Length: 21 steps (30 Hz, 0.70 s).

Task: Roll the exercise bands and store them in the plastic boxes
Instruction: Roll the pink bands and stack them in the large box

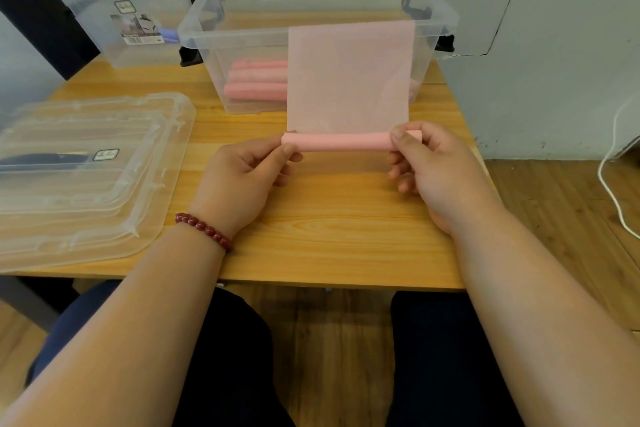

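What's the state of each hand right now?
Left hand: closed, pinching the left end of the half-rolled pink band.
Right hand: closed, gripping its right end.

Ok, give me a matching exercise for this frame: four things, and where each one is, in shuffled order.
Things
1. bead bracelet
2. finished pink rolls
3. partly rolled pink band
4. clear lids

Places
A. gripped at its ends by the left hand and right hand
B. on the left wrist
C. inside the nearer clear box
D. flat on the left side of the table

Pairs: 1-B, 2-C, 3-A, 4-D
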{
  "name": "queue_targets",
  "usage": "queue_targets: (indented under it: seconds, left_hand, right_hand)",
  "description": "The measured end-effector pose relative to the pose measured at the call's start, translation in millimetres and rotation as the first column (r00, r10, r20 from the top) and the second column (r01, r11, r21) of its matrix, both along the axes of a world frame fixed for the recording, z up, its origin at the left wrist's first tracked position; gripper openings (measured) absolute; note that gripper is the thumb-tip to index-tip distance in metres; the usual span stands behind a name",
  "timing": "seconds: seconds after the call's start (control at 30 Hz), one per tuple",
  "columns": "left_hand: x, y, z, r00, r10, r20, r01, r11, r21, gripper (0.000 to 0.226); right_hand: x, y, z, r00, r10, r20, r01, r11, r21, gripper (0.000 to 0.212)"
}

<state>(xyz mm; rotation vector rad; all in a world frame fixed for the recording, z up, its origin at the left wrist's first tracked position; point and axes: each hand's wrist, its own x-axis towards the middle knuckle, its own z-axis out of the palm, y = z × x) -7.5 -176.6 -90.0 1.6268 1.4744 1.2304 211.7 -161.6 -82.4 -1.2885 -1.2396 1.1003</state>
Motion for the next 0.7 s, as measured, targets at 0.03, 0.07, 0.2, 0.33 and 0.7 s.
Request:
queue_targets:
  seconds: [0.03,0.07,0.2,0.33,0.7]
  left_hand:
    - [-0.4,0.3,0.1,1.000,0.009,0.007,-0.009,1.000,0.001,0.019]
    - [-0.9,0.6,-0.2,1.000,0.014,0.014,-0.014,1.000,0.000,0.018]
    - [-1.4,1.1,-2.0,0.996,-0.009,0.092,0.009,1.000,-0.005,0.027]
    - [-2.1,0.8,-1.1,0.991,-0.041,0.125,0.037,0.999,0.030,0.033]
    - [-3.2,1.2,-0.2,0.986,0.055,0.156,-0.056,0.998,0.002,0.015]
  right_hand:
    - [-0.1,0.1,0.2,1.000,0.003,-0.022,-0.003,1.000,-0.017,0.013]
    - [-0.1,-0.1,0.9,0.999,0.005,-0.038,-0.006,0.999,-0.031,0.014]
    - [0.2,-0.8,1.8,0.999,0.027,-0.037,-0.028,0.999,-0.026,0.013]
    - [-0.3,-1.5,1.6,0.999,0.025,-0.020,-0.025,1.000,0.001,0.007]
    - [-2.3,-3.0,3.8,0.993,-0.034,-0.115,0.028,0.999,-0.046,0.006]
